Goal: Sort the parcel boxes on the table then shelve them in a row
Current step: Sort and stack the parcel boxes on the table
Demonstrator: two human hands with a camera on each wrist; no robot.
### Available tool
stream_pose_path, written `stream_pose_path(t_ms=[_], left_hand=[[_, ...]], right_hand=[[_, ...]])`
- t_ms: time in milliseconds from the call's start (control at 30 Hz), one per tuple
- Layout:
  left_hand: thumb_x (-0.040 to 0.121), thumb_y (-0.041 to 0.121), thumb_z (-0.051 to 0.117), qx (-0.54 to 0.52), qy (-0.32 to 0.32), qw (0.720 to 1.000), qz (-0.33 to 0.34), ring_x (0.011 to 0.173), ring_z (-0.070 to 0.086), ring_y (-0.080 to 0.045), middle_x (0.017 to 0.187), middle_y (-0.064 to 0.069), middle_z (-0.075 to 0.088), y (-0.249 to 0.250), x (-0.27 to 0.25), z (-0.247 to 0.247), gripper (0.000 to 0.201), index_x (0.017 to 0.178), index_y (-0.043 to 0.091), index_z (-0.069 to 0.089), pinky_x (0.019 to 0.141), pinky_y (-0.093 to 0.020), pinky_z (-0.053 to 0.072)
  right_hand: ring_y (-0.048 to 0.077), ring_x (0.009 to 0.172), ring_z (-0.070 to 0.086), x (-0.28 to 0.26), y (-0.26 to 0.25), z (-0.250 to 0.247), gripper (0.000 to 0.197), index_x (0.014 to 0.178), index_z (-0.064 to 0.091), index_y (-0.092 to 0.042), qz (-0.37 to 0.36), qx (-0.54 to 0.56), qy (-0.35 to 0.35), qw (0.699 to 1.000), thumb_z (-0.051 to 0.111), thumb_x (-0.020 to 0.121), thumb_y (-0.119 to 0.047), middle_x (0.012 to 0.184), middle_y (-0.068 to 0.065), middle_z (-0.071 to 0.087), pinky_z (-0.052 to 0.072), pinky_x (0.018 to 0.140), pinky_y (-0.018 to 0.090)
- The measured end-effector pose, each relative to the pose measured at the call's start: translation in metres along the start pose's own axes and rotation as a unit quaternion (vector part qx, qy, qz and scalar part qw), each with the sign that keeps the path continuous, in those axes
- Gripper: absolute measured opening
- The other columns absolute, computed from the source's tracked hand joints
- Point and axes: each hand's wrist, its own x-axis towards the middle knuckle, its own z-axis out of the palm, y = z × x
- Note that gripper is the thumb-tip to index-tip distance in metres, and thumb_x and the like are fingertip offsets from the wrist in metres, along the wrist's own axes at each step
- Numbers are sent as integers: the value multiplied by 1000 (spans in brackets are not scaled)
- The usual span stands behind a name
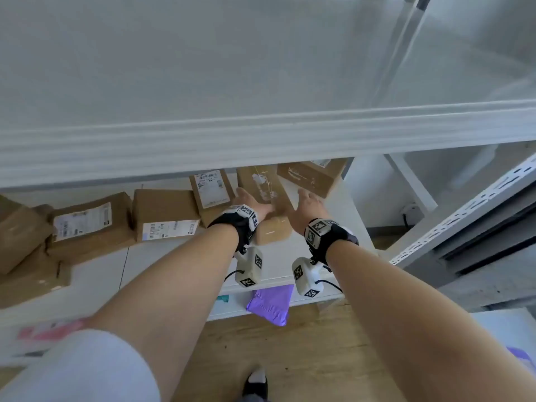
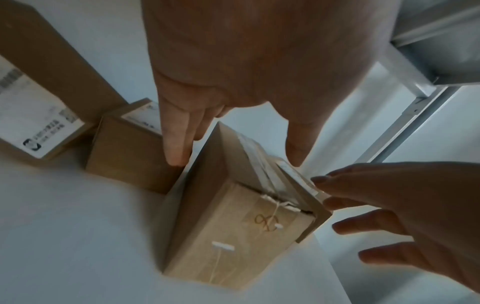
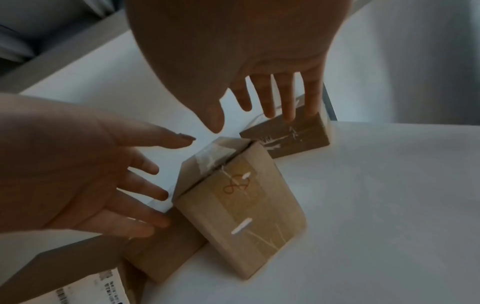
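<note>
On the white shelf (image 1: 293, 256), far right of the row: taped parcel box (image 2: 233, 216) stands skewed. Left hand (image 1: 249, 200) and right hand (image 1: 309, 203) flank it, both grips spread, holding nothing. Square it flush against the labelled box (image 1: 210, 190), palms flat.

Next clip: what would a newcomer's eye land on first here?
Two open hands, the left hand and the right hand, flank a taped parcel box on the white shelf. More cardboard boxes stand in a row to its left. A purple mailer bag lies on the level below.
</note>
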Motion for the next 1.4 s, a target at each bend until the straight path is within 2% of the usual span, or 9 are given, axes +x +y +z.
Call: stream_pose_path(t_ms=[200,300,567,733,833,1033,1133,1267,1400], left_hand=[[81,68,63,-13,-41,999,3,131,48,-35,153,-21,36,-11,14,20,120,155,1,-5,101,-39,46],[84,59,67,-63,-24,998,8,126,51,-34,147,-20,43,-12,18,27,105,153,0,13,90,-36,45],[82,44,68,-160,-29,987,8,99,52,-27,127,-11,52,-21,6,32,72,136,7,38,86,-37,45],[61,72,75,-307,-33,951,-33,135,44,-30,154,-12,35,-32,-17,39,126,153,8,20,106,-46,41],[33,84,79,-378,-30,924,-54,121,56,-27,143,-9,50,-35,-33,40,144,149,10,33,95,-50,51],[29,74,88,-436,-21,899,-37,90,73,-21,116,-8,70,-50,-86,49,133,139,9,49,54,-30,57],[34,59,93,-446,18,895,-25,74,74,-14,101,-6,74,-67,-124,55,117,130,5,53,52,-23,57],[27,73,89,-429,79,897,-70,80,73,-19,99,-4,72,-108,-168,65,122,123,9,50,74,-31,60],[25,79,85,-419,115,896,-95,81,72,-12,103,0,74,-158,-207,63,115,118,16,58,62,-22,54]], right_hand=[[33,123,51,15,9,16,43,142,40,-11,2,42,-78,996,41,103,-30,139,15,50,43,98,40],[34,107,57,18,7,20,27,121,52,-6,-12,54,-61,997,39,102,-20,122,18,61,39,78,33],[32,77,51,-9,3,31,19,111,38,-5,21,118,-4,993,41,101,-20,101,21,62,37,64,36],[33,84,56,-38,8,27,27,113,37,-10,-27,127,12,991,49,97,-29,104,17,63,45,70,40],[31,101,55,-62,11,19,39,121,39,-15,-66,136,9,989,55,94,-37,114,10,59,46,83,40],[25,115,48,-120,19,11,50,123,41,-22,-145,113,14,983,65,87,-48,125,2,56,43,93,41],[24,113,48,-151,23,16,54,125,42,-22,-173,89,3,981,64,86,-51,125,2,56,43,91,39],[24,106,51,-197,18,32,51,120,42,-20,-210,100,-18,972,65,86,-51,120,1,56,43,85,37],[24,102,52,-239,-2,56,49,116,40,-21,-248,97,-52,963,65,85,-51,116,0,57,44,81,38]])
